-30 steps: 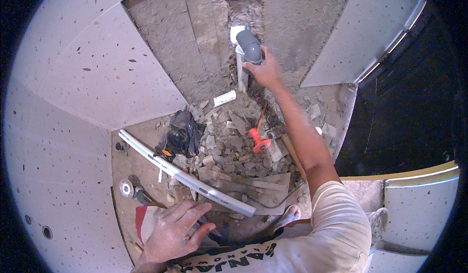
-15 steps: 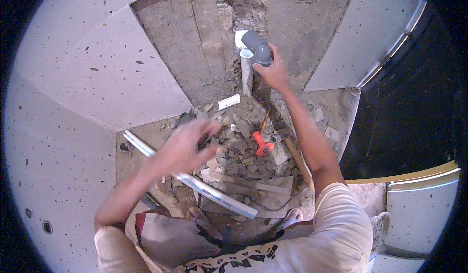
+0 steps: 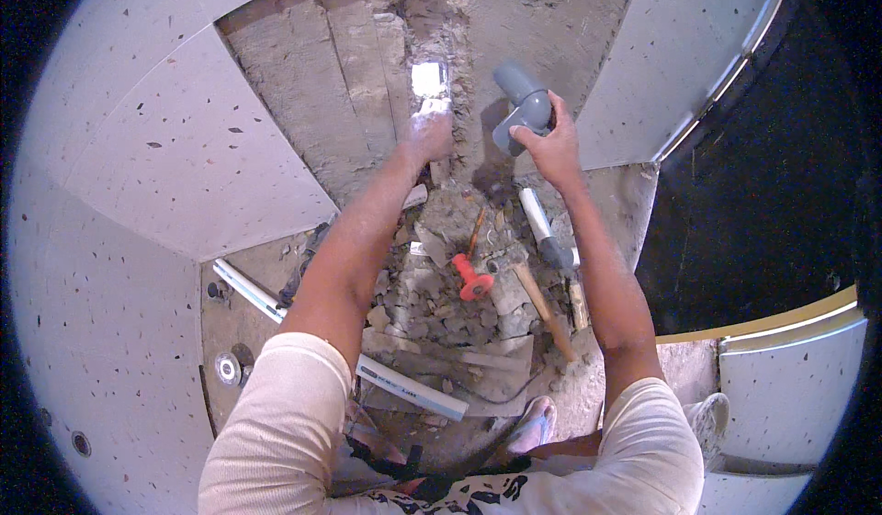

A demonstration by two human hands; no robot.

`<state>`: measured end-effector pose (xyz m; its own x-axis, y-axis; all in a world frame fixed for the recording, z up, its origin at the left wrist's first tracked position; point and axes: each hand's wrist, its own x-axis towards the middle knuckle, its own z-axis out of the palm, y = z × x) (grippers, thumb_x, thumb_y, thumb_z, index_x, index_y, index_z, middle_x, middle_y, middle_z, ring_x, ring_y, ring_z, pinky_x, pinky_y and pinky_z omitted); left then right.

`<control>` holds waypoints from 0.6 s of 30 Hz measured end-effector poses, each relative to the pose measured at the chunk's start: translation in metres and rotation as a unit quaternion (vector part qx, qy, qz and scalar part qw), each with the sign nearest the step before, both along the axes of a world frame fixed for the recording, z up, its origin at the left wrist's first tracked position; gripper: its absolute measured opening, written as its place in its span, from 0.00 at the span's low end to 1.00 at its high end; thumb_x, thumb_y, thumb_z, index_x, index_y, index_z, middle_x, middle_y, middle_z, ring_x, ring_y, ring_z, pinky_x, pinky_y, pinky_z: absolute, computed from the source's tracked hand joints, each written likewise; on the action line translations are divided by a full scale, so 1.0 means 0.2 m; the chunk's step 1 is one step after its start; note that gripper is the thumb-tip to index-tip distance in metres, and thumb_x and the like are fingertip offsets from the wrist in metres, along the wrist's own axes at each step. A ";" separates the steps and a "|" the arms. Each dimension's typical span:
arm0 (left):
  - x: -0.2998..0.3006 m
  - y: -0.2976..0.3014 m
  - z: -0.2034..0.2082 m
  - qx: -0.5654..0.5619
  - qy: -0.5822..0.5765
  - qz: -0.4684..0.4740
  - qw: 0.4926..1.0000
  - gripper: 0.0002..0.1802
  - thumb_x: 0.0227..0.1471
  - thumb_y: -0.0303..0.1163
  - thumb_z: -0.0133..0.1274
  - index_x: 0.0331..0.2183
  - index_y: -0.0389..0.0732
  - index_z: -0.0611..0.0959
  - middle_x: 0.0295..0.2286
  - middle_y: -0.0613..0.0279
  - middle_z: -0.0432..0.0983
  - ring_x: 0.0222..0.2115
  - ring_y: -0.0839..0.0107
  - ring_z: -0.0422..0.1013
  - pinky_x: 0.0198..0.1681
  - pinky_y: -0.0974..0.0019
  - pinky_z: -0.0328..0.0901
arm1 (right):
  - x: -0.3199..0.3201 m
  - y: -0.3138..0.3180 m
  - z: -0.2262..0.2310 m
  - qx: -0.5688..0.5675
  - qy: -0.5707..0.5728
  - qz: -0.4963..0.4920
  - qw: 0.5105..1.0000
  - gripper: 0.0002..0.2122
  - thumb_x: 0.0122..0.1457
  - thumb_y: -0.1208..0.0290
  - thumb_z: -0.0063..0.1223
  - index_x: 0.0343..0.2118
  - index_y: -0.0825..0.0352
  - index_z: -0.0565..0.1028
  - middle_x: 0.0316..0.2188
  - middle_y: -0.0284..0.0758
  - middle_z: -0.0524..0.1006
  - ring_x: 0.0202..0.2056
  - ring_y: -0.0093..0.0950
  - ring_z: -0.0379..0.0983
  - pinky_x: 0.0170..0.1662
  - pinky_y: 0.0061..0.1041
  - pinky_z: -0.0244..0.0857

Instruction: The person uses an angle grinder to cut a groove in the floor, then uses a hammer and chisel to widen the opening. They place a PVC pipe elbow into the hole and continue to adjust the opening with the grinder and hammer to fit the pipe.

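Note:
My right hand (image 3: 557,152) grips a grey plastic pipe elbow (image 3: 531,101), held to the right of the wall channel, with its long end tilted up and left. My left hand (image 3: 429,135) reaches forward, closed around the upper part of an upright white pipe that rises from the rubble; the hand covers most of it. Directly above that hand, a bright white pipe end (image 3: 429,79) shows in the channel. Glare washes out the edges there, so I cannot tell whether the fingers touch it.
Below lies broken rubble (image 3: 436,294) with a chisel with a red hand guard (image 3: 473,281) and a wooden-handled hammer (image 3: 547,313). A white pipe with a grey fitting (image 3: 542,226) lies to the right. One long white pipe (image 3: 413,393) crosses in front of my feet. Speckled tiled walls (image 3: 202,157) flank the space.
My right hand has drawn the grey elbow to the right, away from the white pipe end. My left hand has moved from above the rubble up and forward onto the upright white pipe.

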<state>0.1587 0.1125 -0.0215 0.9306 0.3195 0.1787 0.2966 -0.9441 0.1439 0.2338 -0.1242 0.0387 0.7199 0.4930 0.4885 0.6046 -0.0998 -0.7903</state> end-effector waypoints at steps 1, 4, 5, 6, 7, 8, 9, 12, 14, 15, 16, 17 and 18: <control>0.01 0.04 -0.01 -0.005 0.009 0.002 1.000 0.38 0.45 0.32 0.60 0.55 0.27 0.65 0.53 0.34 0.65 0.56 0.43 0.62 0.58 0.49 0.61 | 0.01 -0.01 -0.01 0.003 0.001 -0.001 1.000 0.38 0.43 0.67 0.68 0.59 0.72 0.63 0.47 0.43 0.74 0.48 0.34 0.72 0.54 0.32 0.65; 0.05 -0.01 0.06 -0.036 -0.008 -0.014 0.999 0.39 0.46 0.32 0.59 0.56 0.27 0.64 0.54 0.33 0.64 0.57 0.44 0.63 0.58 0.50 0.61 | 0.08 -0.09 -0.04 -0.004 -0.026 -0.039 0.999 0.39 0.43 0.67 0.68 0.59 0.73 0.63 0.47 0.44 0.74 0.48 0.33 0.72 0.53 0.32 0.65; 0.06 -0.01 0.02 -0.040 -0.037 0.002 0.999 0.38 0.46 0.30 0.58 0.56 0.27 0.64 0.54 0.33 0.64 0.57 0.45 0.63 0.58 0.51 0.61 | 0.09 -0.09 -0.05 -0.007 -0.034 -0.048 0.998 0.39 0.43 0.68 0.68 0.59 0.73 0.62 0.47 0.44 0.74 0.48 0.33 0.72 0.53 0.32 0.65; 0.05 0.00 -0.02 -0.041 -0.068 0.021 0.997 0.37 0.46 0.29 0.57 0.56 0.27 0.64 0.54 0.33 0.64 0.57 0.46 0.63 0.58 0.51 0.62 | 0.06 -0.08 -0.04 -0.001 -0.021 -0.039 0.999 0.39 0.44 0.68 0.68 0.59 0.73 0.62 0.47 0.44 0.74 0.48 0.33 0.72 0.53 0.32 0.65; 0.03 0.03 -0.05 -0.043 -0.100 0.040 0.993 0.35 0.47 0.28 0.56 0.56 0.27 0.64 0.54 0.33 0.64 0.57 0.47 0.64 0.58 0.52 0.62 | 0.04 -0.07 -0.02 0.004 -0.008 -0.030 1.000 0.38 0.44 0.67 0.68 0.59 0.74 0.62 0.47 0.44 0.74 0.48 0.33 0.72 0.53 0.32 0.65; 0.04 -0.03 -0.05 -0.058 -0.089 0.043 0.993 0.34 0.47 0.26 0.54 0.56 0.28 0.64 0.53 0.33 0.65 0.56 0.46 0.64 0.57 0.51 0.62 | 0.05 -0.10 -0.02 0.003 0.004 -0.032 0.999 0.38 0.44 0.67 0.68 0.59 0.74 0.62 0.47 0.44 0.74 0.48 0.33 0.72 0.53 0.32 0.65; 0.04 -0.10 -0.02 -0.073 -0.081 0.042 0.993 0.34 0.47 0.24 0.52 0.56 0.28 0.64 0.53 0.33 0.65 0.56 0.46 0.64 0.57 0.51 0.62 | 0.07 -0.15 -0.01 -0.001 -0.004 -0.035 0.999 0.38 0.44 0.67 0.68 0.59 0.74 0.63 0.47 0.44 0.74 0.48 0.33 0.72 0.53 0.32 0.65; 0.02 -0.11 0.00 -0.076 -0.147 0.039 0.985 0.32 0.47 0.22 0.50 0.56 0.30 0.65 0.51 0.35 0.67 0.54 0.45 0.65 0.56 0.50 0.63 | 0.08 -0.18 0.03 0.012 -0.018 -0.027 0.999 0.38 0.44 0.67 0.68 0.59 0.73 0.63 0.48 0.44 0.74 0.48 0.33 0.72 0.53 0.32 0.65; 0.02 -0.05 -0.06 -0.062 -0.177 0.038 0.982 0.31 0.48 0.22 0.49 0.56 0.32 0.65 0.50 0.36 0.68 0.54 0.44 0.66 0.55 0.49 0.63 | 0.09 -0.14 0.00 0.024 -0.011 -0.019 0.999 0.39 0.43 0.66 0.68 0.59 0.72 0.64 0.48 0.44 0.74 0.48 0.34 0.72 0.53 0.32 0.65; 0.02 0.00 -0.07 -0.050 -0.167 0.036 0.984 0.31 0.48 0.22 0.50 0.56 0.32 0.65 0.50 0.36 0.68 0.53 0.44 0.66 0.55 0.49 0.63 | 0.05 -0.12 0.00 0.021 -0.003 -0.022 1.000 0.39 0.42 0.64 0.69 0.58 0.72 0.65 0.48 0.46 0.74 0.49 0.37 0.72 0.53 0.33 0.65; 0.00 0.04 -0.09 -0.036 -0.158 0.034 0.986 0.31 0.48 0.22 0.50 0.56 0.33 0.65 0.49 0.37 0.68 0.53 0.43 0.66 0.55 0.49 0.63 | 0.03 -0.10 0.00 0.018 0.005 -0.025 1.000 0.39 0.41 0.63 0.70 0.57 0.72 0.65 0.48 0.48 0.74 0.49 0.39 0.72 0.54 0.34 0.65; 0.00 0.01 -0.10 -0.055 -0.146 0.040 0.987 0.31 0.48 0.22 0.49 0.56 0.32 0.65 0.50 0.37 0.68 0.53 0.43 0.66 0.55 0.49 0.63 | 0.02 -0.12 0.00 0.013 0.010 -0.038 0.999 0.39 0.40 0.61 0.70 0.56 0.72 0.66 0.48 0.49 0.74 0.50 0.41 0.72 0.55 0.35 0.65; 0.01 -0.04 -0.09 -0.075 -0.136 0.044 0.987 0.31 0.48 0.22 0.49 0.55 0.32 0.66 0.50 0.37 0.68 0.54 0.43 0.65 0.55 0.49 0.62 | 0.01 -0.13 0.00 0.002 0.015 -0.036 0.999 0.39 0.40 0.62 0.70 0.57 0.71 0.66 0.48 0.48 0.74 0.49 0.40 0.72 0.54 0.35 0.65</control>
<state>0.1617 0.1053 -0.0387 0.8227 0.4378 0.3627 0.3070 -0.8790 0.3648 0.2354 -0.1508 0.0380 0.7670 0.4382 0.4687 0.5727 -0.1384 -0.8080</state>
